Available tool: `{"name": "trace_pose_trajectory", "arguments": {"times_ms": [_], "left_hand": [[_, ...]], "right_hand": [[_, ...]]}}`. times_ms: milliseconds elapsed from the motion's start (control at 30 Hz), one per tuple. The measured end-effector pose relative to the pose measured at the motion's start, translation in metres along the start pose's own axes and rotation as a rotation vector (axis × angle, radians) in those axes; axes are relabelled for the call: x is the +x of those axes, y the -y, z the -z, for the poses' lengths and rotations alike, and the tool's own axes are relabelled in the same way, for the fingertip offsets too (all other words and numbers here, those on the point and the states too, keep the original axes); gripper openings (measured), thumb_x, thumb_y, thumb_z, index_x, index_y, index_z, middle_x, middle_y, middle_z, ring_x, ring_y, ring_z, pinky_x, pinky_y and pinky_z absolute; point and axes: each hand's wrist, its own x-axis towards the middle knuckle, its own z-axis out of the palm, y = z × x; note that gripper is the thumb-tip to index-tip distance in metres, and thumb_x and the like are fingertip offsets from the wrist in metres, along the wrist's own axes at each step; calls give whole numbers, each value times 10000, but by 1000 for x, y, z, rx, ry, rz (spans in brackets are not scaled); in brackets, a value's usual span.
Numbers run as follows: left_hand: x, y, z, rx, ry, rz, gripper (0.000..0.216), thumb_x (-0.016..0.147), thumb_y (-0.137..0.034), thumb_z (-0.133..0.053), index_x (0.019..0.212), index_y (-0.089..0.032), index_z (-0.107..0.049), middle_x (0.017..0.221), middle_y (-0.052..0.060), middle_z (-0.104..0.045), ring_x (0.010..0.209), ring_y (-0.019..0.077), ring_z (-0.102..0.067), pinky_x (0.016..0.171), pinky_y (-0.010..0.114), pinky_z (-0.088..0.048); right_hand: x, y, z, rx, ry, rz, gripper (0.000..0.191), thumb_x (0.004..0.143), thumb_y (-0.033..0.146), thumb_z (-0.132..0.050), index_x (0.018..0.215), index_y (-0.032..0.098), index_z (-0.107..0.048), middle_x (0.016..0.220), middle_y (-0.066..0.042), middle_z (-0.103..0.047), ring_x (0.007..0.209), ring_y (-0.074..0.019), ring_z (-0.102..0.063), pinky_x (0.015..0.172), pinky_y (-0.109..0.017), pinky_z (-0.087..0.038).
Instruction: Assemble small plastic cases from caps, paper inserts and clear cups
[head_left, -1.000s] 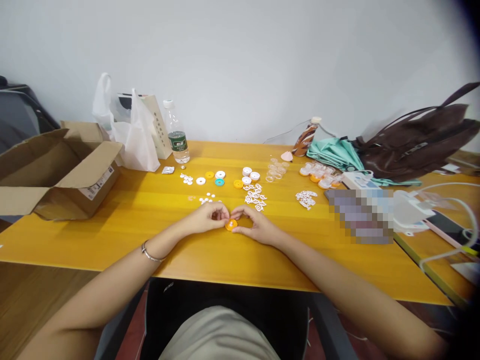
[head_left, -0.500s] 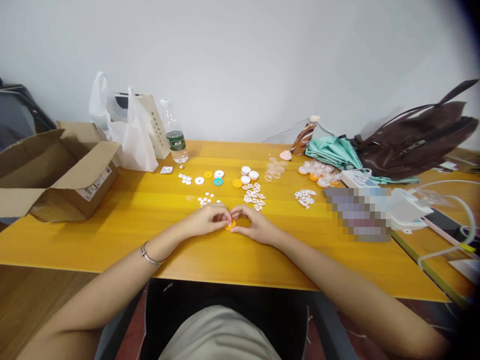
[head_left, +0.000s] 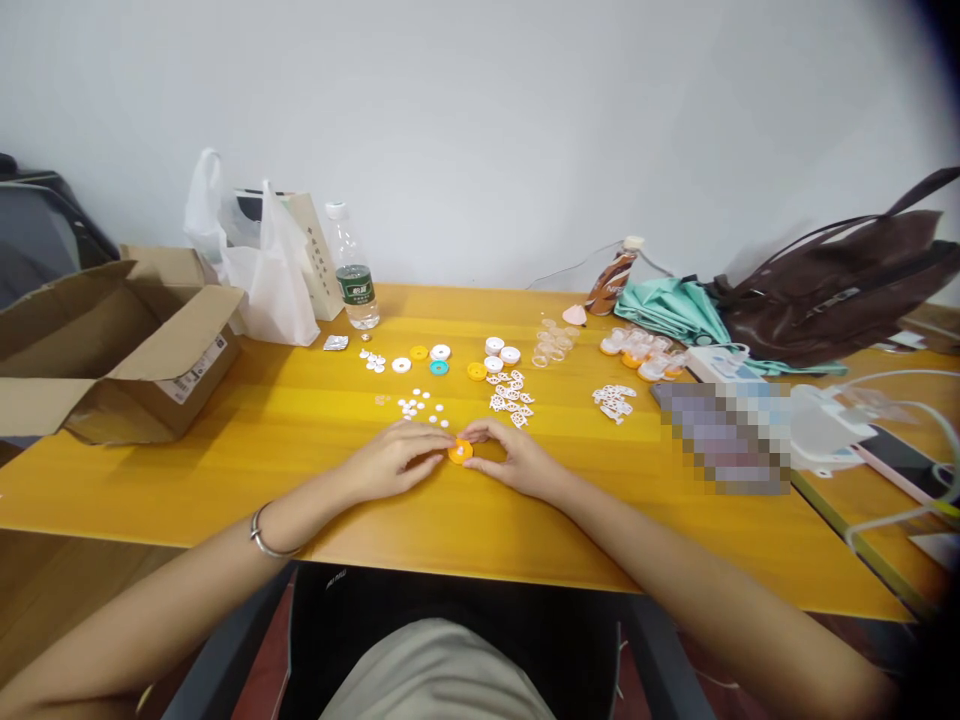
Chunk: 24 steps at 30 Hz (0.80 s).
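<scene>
A small orange round disc (head_left: pixel 460 453) with a white piece at its centre lies on the table between my hands. My right hand (head_left: pixel 514 458) grips its right side, thumb at the near edge and fingers at the far edge. My left hand (head_left: pixel 401 460) is open at the disc's left, fingers stretched out and thumb apart, with the fingertips at or very near the rim. Just beyond are small white round pieces (head_left: pixel 411 408) and white openwork pieces (head_left: pixel 512 395). Farther back sit a teal disc (head_left: pixel 439 368), a yellow disc (head_left: pixel 477 372) and several white discs (head_left: pixel 510 355).
An open cardboard box (head_left: pixel 165 370) stands left, near a white plastic bag (head_left: pixel 270 290) and a water bottle (head_left: pixel 355 280). Clear rings (head_left: pixel 553 345), clear-and-orange parts (head_left: pixel 645 352), a brown bottle (head_left: pixel 613 278), a teal folded cloth (head_left: pixel 667 308) and a brown bag (head_left: pixel 832 290) are toward the right.
My left fingers have come off the disc's middle and spread, the hand shifting left, so the white centre piece shows. My right hand stays at the disc. The view has shifted slightly.
</scene>
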Motion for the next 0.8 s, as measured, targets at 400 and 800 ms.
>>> {"name": "trace_pose_trajectory", "arguments": {"times_ms": [400, 800], "left_hand": [[-6, -3, -3, 219, -40, -60, 295, 878, -226, -415, 1138, -242, -552, 1105, 35, -629, 968, 140, -581, 855, 308, -316], [-5, -2, -4, 262, -31, -85, 299, 889, -239, -405, 1152, -243, -548, 1145, 42, -607, 982, 144, -560, 837, 316, -287]], "right_hand": [[-2, -8, -3, -148, -52, 147, 183, 782, 288, -592, 939, 202, -627, 977, -54, -681, 903, -170, -637, 840, -317, -501], [-2, -9, -4, -150, -48, 201, 167, 787, 269, -591, 927, 190, -638, 974, -71, -686, 923, -169, -637, 846, -315, -505]]}}
